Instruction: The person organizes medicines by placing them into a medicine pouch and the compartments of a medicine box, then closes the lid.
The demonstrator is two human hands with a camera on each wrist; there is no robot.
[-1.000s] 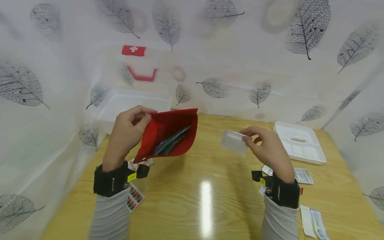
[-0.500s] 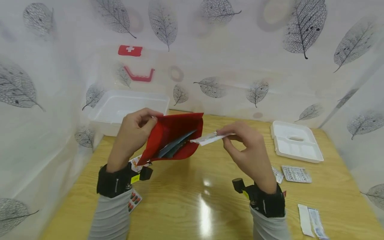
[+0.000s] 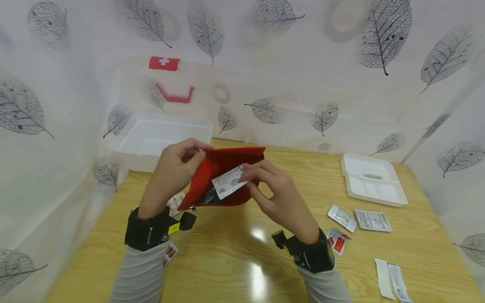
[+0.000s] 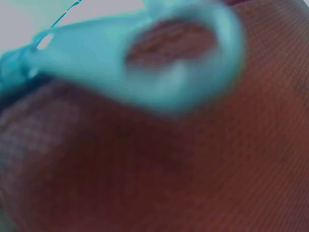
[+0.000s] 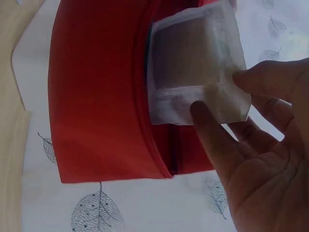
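Note:
My left hand (image 3: 178,164) pinches the upper left edge of a red zip pouch (image 3: 198,183), holding it up over the table with its mouth spread wide. Dark, flat packets (image 3: 210,196) show inside it. My right hand (image 3: 276,193) pinches a flat, white sealed packet (image 3: 229,183) between thumb and fingers, right at the pouch's mouth. In the right wrist view the packet (image 5: 186,58) is partly see-through, and its far edge overlaps the zip rim of the pouch (image 5: 96,96). A blurred zip pull (image 4: 91,63) hangs close before the left wrist camera, against the pouch's cloth.
A white box (image 3: 132,162) stands back left, below a red handle (image 3: 176,99). A white compartment tray (image 3: 379,195) lies back right. Blister packs (image 3: 373,221), a red-and-white sachet (image 3: 337,242) and paper strips (image 3: 385,277) lie right; capsule packs (image 3: 170,252) lie left.
My right hand has brought the packet leftward from the right side to the pouch's mouth, turning it on the way. My left hand and the pouch have shifted slightly right and down.

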